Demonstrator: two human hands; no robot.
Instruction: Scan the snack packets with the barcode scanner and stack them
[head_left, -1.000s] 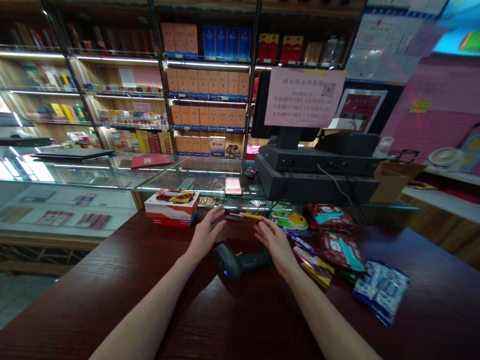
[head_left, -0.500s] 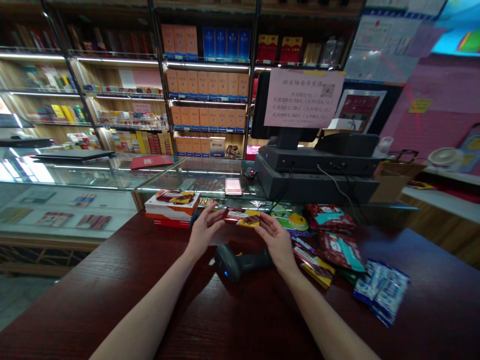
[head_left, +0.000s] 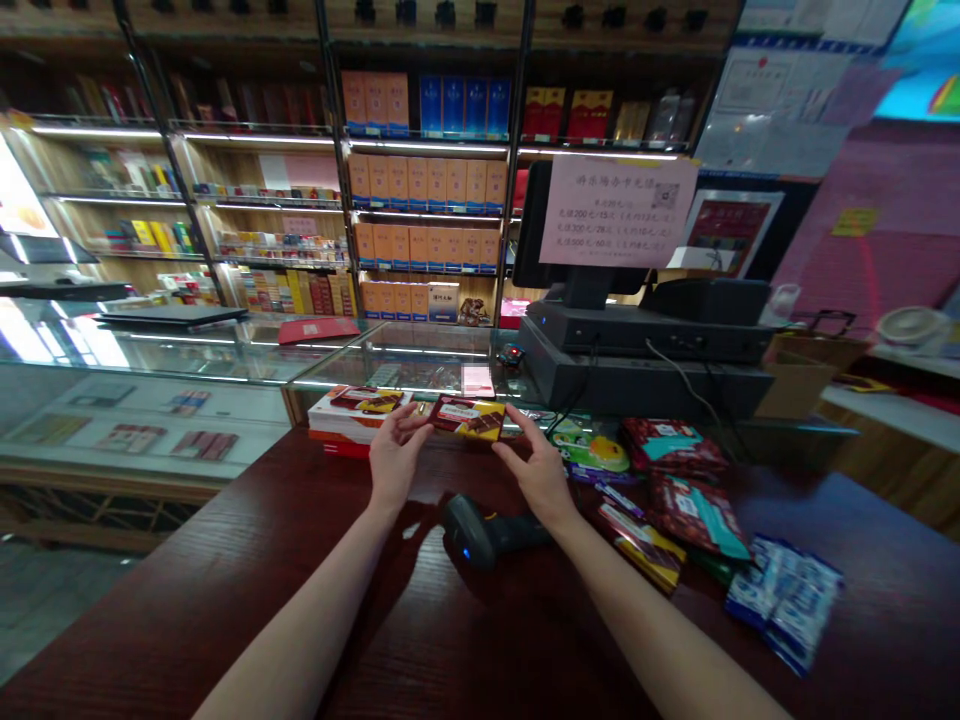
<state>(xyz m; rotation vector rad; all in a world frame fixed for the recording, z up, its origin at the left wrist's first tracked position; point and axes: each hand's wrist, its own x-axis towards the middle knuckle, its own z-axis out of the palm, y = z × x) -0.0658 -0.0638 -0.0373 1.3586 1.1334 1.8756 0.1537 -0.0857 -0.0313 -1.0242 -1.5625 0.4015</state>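
Above the dark red counter, a flat red and yellow chocolate box (head_left: 470, 418) is held level between my two hands. My left hand (head_left: 396, 455) has its fingers closed on the box's left end. At the right end, my right hand (head_left: 536, 470) pinches it between thumb and forefinger. Below them a black barcode scanner (head_left: 480, 535) lies on the counter, its blue light lit and its handle partly behind my right wrist. Left of my left hand stands a stack of boxes (head_left: 349, 418) with a similar chocolate pack on top.
Right of my right arm lie another yellow-brown chocolate pack (head_left: 641, 545), red-brown snack bags (head_left: 697, 515) and blue-white packets (head_left: 787, 600). A cash register (head_left: 645, 345) with a paper sign stands behind on the glass display case (head_left: 360, 350). Stocked shelves (head_left: 427, 180) line the back.
My left hand, open beside the box before, has closed on its left end. The box has turned to show more of its broad face. The view has shifted slightly.
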